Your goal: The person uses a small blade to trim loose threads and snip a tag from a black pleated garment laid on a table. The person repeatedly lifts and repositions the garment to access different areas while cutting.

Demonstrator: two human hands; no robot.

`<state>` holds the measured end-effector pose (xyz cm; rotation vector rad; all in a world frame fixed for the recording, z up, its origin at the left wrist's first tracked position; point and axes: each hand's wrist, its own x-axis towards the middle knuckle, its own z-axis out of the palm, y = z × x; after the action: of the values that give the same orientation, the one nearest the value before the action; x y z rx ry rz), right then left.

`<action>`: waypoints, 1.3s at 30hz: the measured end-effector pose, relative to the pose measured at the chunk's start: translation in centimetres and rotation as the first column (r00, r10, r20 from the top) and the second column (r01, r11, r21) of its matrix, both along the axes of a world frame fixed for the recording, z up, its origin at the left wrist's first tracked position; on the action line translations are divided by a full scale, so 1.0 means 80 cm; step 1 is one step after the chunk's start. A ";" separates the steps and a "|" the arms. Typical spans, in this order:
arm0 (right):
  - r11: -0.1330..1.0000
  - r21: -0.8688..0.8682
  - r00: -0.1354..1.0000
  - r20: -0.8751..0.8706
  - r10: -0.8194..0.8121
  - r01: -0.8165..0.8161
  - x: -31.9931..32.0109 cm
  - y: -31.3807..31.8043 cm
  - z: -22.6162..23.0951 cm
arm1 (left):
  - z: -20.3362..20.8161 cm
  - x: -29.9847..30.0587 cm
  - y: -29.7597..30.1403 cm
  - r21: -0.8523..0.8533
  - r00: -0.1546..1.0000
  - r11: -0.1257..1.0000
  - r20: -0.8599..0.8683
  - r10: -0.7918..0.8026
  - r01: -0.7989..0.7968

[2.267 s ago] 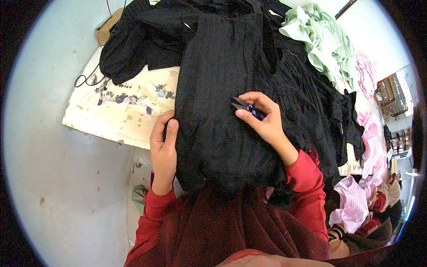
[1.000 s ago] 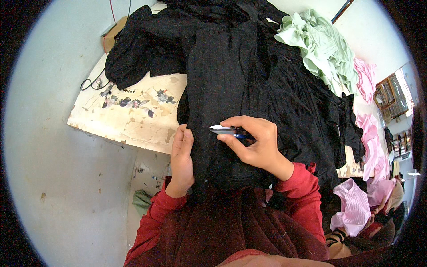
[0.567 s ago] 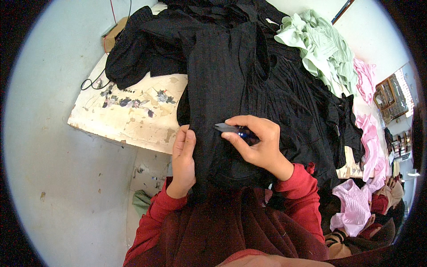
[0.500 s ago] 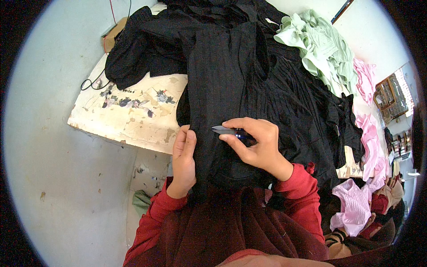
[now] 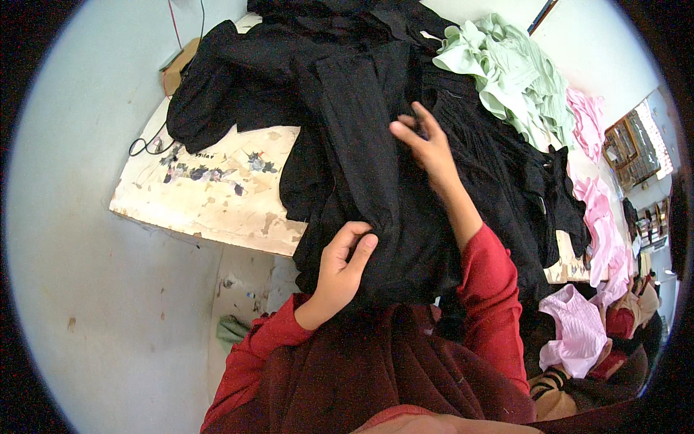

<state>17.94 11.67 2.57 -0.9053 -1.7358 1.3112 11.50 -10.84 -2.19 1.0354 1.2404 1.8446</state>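
A long black garment [image 5: 354,137] lies spread over the table, with a lengthwise folded strip running toward me. My left hand [image 5: 345,264] pinches the near end of that strip between thumb and fingers. Farther up and to the right, my right hand [image 5: 432,148] is over the black cloth, its thumb and a finger stretched apart and slightly blurred. Its other fingers are mostly hidden. The thread snips from the earlier frame cannot be made out now.
The worn pale table [image 5: 210,206] shows at the left beside a wall. Mint-green cloth [image 5: 506,79] is heaped at the far right, with pink cloth [image 5: 596,217] along that side. A thin black cable [image 5: 148,148] loops at the table's left edge. Another person's hand and sleeve show at the lower right.
My right hand has moved up and away, its fingers spreading; the thread snips it held have dropped from sight. My left hand has shifted right and slightly nearer with the black cloth.
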 end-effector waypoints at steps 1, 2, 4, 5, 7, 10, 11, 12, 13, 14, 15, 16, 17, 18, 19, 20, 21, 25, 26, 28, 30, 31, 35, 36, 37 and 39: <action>0.999 -0.024 0.999 0.021 0.033 -0.033 -0.007 0.000 -0.003 | 0.002 0.001 0.001 -0.012 0.999 1.000 0.013 -0.029 0.029; 0.995 -0.066 0.995 0.052 0.081 -0.077 -0.003 0.004 0.002 | 0.006 0.002 0.001 -0.023 0.998 0.998 0.026 -0.059 0.060; 0.974 -0.154 0.976 0.110 0.186 -0.168 -0.004 0.007 0.019 | 0.006 -0.012 -0.004 -0.054 0.992 0.998 -0.116 -0.038 0.032; 0.978 -0.173 0.982 0.124 0.139 -0.117 0.005 0.011 0.033 | 0.001 -0.027 -0.003 0.027 0.978 0.994 -0.181 0.107 -0.104; 0.996 -0.032 0.997 -0.006 0.080 -0.080 0.017 -0.001 0.070 | 0.011 -0.074 -0.002 0.057 0.961 0.974 -0.156 0.228 -0.221; 0.969 0.179 0.973 -0.127 0.193 -0.169 0.024 -0.026 0.134 | 0.032 -0.154 0.036 -0.047 0.905 0.941 -0.296 0.307 -0.334; 0.948 0.237 0.958 -0.139 0.250 -0.213 0.028 -0.031 0.154 | 0.040 -0.159 0.061 -0.055 0.951 0.958 -0.151 0.270 -0.280; 0.930 0.288 0.956 -0.111 0.270 -0.229 0.030 -0.036 0.171 | 0.047 -0.160 0.085 -0.054 0.974 0.973 -0.001 0.226 -0.226; 0.910 0.341 0.956 -0.084 0.282 -0.238 0.035 -0.040 0.191 | 0.061 -0.157 0.106 -0.070 0.982 0.991 0.141 0.125 -0.116; 0.887 0.391 0.954 -0.059 0.293 -0.247 0.039 -0.045 0.210 | 0.074 -0.152 0.124 -0.073 0.960 0.997 0.279 0.024 -0.003; 0.905 0.360 0.938 -0.168 0.303 -0.228 0.037 -0.048 0.217 | 0.081 -0.147 0.140 -0.059 0.939 0.994 0.336 -0.068 0.093; 0.919 0.328 0.909 -0.275 0.313 -0.217 0.037 -0.049 0.226 | 0.088 -0.141 0.152 -0.041 0.908 0.982 0.390 -0.153 0.183; 0.894 0.353 0.896 -0.244 0.371 -0.275 0.047 -0.041 0.236 | 0.095 -0.133 0.159 -0.019 0.868 0.963 0.440 -0.232 0.268; 0.909 0.326 0.887 -0.293 0.356 -0.257 0.049 -0.057 0.249 | 0.104 -0.120 0.165 -0.044 0.885 0.975 0.430 -0.179 0.219; 0.925 0.302 0.882 -0.337 0.331 -0.232 0.053 -0.074 0.263 | 0.116 -0.102 0.173 -0.064 0.895 0.982 0.424 -0.136 0.180; 0.914 0.384 0.935 -0.261 0.240 -0.128 0.061 -0.066 0.268 | 0.123 -0.093 0.180 -0.085 0.905 0.987 0.416 -0.090 0.137; 0.868 0.494 0.928 -0.296 0.227 -0.055 0.070 -0.076 0.275 | 0.124 -0.100 0.183 0.023 0.908 0.996 0.411 -0.087 0.085; 0.317 0.858 0.872 -0.258 -0.415 0.404 0.194 -0.051 0.288 | 0.194 -0.137 0.138 0.260 0.951 0.925 -0.060 0.302 -0.277; 0.260 0.870 0.838 -0.260 -0.480 0.419 0.235 -0.046 0.288 | 0.227 -0.130 0.114 0.310 0.833 0.874 -0.304 0.463 -0.373; 0.173 0.880 0.777 -0.278 -0.565 0.442 0.302 -0.034 0.289 | 0.285 -0.133 0.077 0.291 0.839 0.920 -0.403 0.366 -0.261; 0.296 0.830 0.729 -0.181 -0.660 0.473 0.309 -0.015 0.295 | 0.338 -0.187 0.054 0.284 0.696 0.901 -0.573 0.433 -0.327; 0.405 0.837 0.759 -0.019 -0.650 0.368 0.300 0.003 0.293 | 0.348 -0.211 0.079 0.130 0.724 0.948 -0.617 0.307 -0.291; 0.765 0.635 0.645 0.539 -0.541 0.110 0.215 0.061 0.259 | 0.317 -0.246 0.162 -0.063 0.397 0.853 -0.901 0.175 -0.519; 0.651 0.731 0.659 0.388 -0.644 0.206 0.204 0.074 0.233 | 0.284 -0.322 0.201 -0.098 0.395 0.897 -0.914 0.089 -0.430; 0.558 0.803 0.611 0.339 -0.715 0.207 0.198 0.072 0.209 | 0.247 -0.330 0.210 0.107 0.199 0.921 -0.961 0.192 -0.375; 0.533 0.805 0.561 0.324 -0.762 0.259 0.200 0.032 0.166 | 0.224 -0.176 0.173 0.076 0.397 0.976 -0.905 0.154 -0.204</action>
<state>33.91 14.20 15.87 -1.3866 -1.9396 -0.2004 -2.60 2.97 15.73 2.1102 2.0607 1.2988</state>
